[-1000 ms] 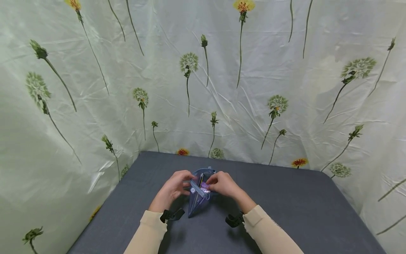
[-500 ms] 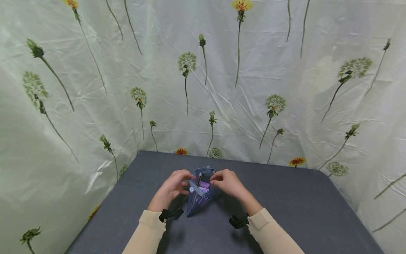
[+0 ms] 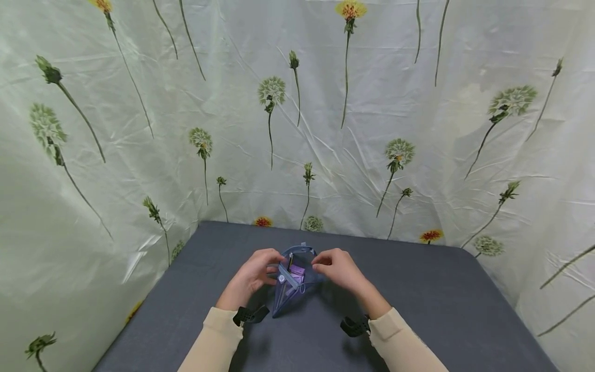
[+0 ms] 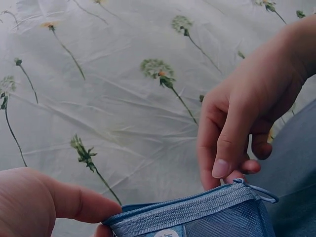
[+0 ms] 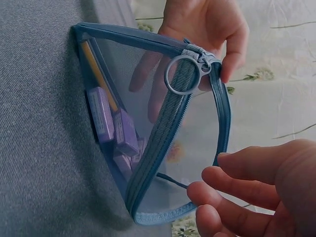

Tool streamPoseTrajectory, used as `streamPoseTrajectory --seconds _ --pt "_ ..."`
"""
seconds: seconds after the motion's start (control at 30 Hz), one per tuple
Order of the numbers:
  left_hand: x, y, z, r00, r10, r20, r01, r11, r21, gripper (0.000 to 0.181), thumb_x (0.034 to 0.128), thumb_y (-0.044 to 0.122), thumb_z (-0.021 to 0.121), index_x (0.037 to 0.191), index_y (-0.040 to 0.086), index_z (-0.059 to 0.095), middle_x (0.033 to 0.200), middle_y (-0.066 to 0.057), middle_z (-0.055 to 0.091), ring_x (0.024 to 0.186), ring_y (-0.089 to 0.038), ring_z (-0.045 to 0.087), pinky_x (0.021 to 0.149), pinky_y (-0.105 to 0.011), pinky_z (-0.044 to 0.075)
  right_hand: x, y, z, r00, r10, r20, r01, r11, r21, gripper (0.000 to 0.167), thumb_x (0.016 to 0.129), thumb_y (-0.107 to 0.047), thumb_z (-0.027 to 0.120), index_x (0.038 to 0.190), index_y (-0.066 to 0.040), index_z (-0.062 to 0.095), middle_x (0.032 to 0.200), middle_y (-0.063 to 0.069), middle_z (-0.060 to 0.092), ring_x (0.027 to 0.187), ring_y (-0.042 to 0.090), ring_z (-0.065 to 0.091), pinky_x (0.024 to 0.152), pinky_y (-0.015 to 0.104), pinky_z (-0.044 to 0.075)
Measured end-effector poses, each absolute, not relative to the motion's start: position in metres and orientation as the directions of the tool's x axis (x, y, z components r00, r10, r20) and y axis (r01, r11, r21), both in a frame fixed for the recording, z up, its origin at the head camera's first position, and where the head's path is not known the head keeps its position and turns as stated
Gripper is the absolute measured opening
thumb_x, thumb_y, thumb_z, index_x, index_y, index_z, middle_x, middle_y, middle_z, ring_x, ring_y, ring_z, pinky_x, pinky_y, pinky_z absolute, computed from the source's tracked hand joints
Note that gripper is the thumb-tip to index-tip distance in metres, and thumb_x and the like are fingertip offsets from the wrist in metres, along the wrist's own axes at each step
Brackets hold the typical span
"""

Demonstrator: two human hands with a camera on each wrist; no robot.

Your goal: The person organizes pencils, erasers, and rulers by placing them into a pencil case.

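Observation:
A blue mesh zipper pouch (image 3: 284, 294) stands on the table with its mouth spread wide. My left hand (image 3: 256, 269) pinches its left rim between thumb and fingers; some of those fingers show through the mesh in the right wrist view. My right hand (image 3: 338, 267) is at the opposite rim, fingers loosely curled, holding nothing visible; whether its fingertips touch the rim is unclear. Inside the pouch lie several small purple blocks (image 5: 126, 133) and a thin yellow stick (image 5: 98, 71), pencil-like. A ring pull (image 5: 182, 75) hangs at one zipper end.
A dark grey cloth-covered table (image 3: 418, 305) lies under the pouch. Behind and to the left hangs a pale curtain (image 3: 223, 93) printed with dandelions. Black straps (image 3: 251, 314) sit at both wrists, near the cream sleeves (image 3: 211, 336).
My right hand was at the purple blocks inside the pouch; it has drawn back up and right to the rim, leaving them there. My left hand keeps its grip on the pouch.

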State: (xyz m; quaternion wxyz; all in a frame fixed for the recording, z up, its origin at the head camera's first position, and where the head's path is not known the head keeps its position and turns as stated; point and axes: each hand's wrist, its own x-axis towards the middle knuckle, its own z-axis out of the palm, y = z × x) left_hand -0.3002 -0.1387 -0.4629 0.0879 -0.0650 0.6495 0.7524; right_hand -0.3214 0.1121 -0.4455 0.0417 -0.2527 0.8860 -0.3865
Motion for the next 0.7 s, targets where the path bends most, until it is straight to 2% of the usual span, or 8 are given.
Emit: streamPoseTrajectory --seconds 0.17,0.37,0.5,0.6,0.7 --pt "-0.302 -0.133 -0.463 -0.977 0.044 -0.21 -0.214 -0.137 0.967 0.017 0.0901 0.011 0.064 0.074 0.013 0.059 0.109 -0.019 0.063 0.083 -0.026 0.06 0.07 -0.05 0.047 -0.318 0.123 -0.444 -0.878 -0.462 0.128 -0.411 0.589 -0.695 0.01 0.096 -0.021 0.069 0.102 -0.02 0.077 0.094 -0.008 0.071 0.083 0.012 0.064 0.07 0.036 0.052" --pt "-0.3 -0.119 -0.463 -0.983 0.035 -0.179 -0.182 -0.11 0.977 0.018 0.0887 0.009 0.063 0.073 0.013 0.056 0.089 -0.008 0.06 0.082 -0.022 0.059 0.071 -0.042 0.048 -0.313 0.138 -0.446 -0.89 -0.438 0.122 -0.394 0.608 -0.689 0.015 0.096 -0.019 0.068 0.106 -0.013 0.077 0.092 -0.008 0.071 0.08 0.012 0.063 0.069 0.036 0.052" --pt "-0.298 -0.11 -0.461 -0.987 0.042 -0.155 -0.158 -0.071 0.985 0.019 0.0884 0.01 0.064 0.072 0.013 0.055 0.092 -0.008 0.059 0.087 -0.024 0.058 0.075 -0.042 0.048 -0.312 0.147 -0.449 -0.893 -0.433 0.12 -0.389 0.61 -0.691 0.016 0.096 -0.019 0.068 0.107 -0.012 0.077 0.092 -0.003 0.072 0.079 0.013 0.063 0.068 0.037 0.052" --pt "-0.296 -0.105 -0.462 -0.992 0.026 -0.127 -0.127 -0.009 0.992 0.018 0.0884 0.011 0.064 0.073 0.012 0.055 0.096 -0.008 0.059 0.09 -0.022 0.055 0.076 -0.042 0.046 -0.311 0.153 -0.451 -0.889 -0.44 0.124 -0.397 0.608 -0.687 0.015 0.096 -0.019 0.068 0.107 -0.012 0.077 0.093 0.0 0.073 0.08 0.014 0.064 0.068 0.037 0.052" --pt "-0.293 -0.099 -0.464 -0.997 0.006 -0.083 -0.082 0.086 0.993 0.017 0.0887 0.011 0.064 0.074 0.009 0.056 0.088 -0.005 0.054 0.079 -0.019 0.048 0.072 -0.039 0.043 -0.307 0.16 -0.454 -0.888 -0.445 0.118 -0.397 0.61 -0.686 0.015 0.096 -0.02 0.068 0.106 -0.013 0.076 0.094 0.0 0.073 0.08 0.013 0.064 0.068 0.036 0.052"
